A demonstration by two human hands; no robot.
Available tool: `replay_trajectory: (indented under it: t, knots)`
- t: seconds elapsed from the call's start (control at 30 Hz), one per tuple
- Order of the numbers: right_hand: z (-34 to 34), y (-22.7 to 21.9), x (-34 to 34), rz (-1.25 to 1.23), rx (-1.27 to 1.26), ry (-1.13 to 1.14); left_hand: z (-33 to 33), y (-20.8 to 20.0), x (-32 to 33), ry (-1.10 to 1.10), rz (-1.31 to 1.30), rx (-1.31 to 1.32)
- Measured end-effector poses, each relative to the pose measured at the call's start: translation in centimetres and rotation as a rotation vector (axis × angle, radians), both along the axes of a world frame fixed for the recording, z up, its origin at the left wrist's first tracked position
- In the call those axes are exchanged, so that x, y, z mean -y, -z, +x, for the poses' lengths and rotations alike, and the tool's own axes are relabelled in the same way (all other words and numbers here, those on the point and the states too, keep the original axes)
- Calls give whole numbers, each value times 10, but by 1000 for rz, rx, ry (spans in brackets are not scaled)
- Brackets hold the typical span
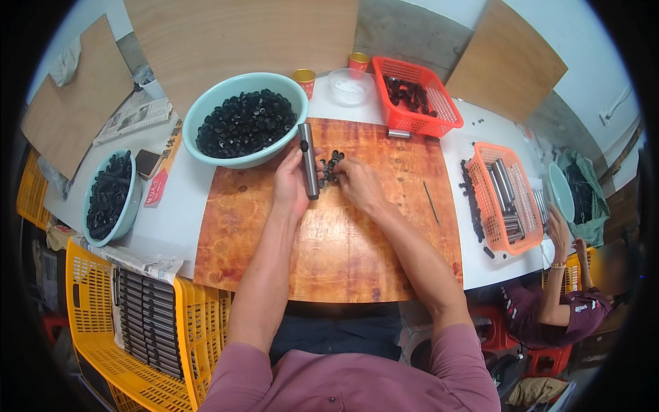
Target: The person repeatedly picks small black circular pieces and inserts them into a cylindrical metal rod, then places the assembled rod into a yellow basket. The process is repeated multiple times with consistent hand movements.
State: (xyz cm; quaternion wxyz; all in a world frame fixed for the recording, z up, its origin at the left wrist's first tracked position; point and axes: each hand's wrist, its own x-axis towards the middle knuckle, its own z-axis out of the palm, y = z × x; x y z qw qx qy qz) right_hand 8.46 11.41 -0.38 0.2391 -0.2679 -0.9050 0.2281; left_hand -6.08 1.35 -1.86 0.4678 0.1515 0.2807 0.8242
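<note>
At eight o'clock stands a yellow crate [79,275]. At the centre, over the desk [165,230], the grip of the left hand [290,189] is clamped on a grey tube [309,168], its far end toward twelve. The right hand [362,184] is at black caps [333,163], toward the tube's three o'clock; whether its grip is together I cannot tell. Beyond, a teal basin [237,162] sits at eleven, a red basket [429,126] at one.

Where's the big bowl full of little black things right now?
In the head view, the big bowl sits left of centre, over the far-left corner of the wooden board, just beyond the left hand and beside a red cup.
</note>
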Motion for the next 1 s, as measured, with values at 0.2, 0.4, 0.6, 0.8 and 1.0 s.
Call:
replay_trajectory:
  t: [0.2,0.4,0.6,0.8,1.0]
  knots:
    - [34,1,-10,-264,12,80,18,-10,4,95,-4,-12]
    - [69,14,-30,-296,-185,160,33,-12,2,266,-50,-38]
    - [70,-12,-4,-250,-15,214,39,-9,0,336,-104,-106]
    - [68,-5,-1,-146,49,163,37,-3,-5,233,-130,-70]
    - [73,-1,-7,-224,-31,136,47,-13,1,309,-119,1]
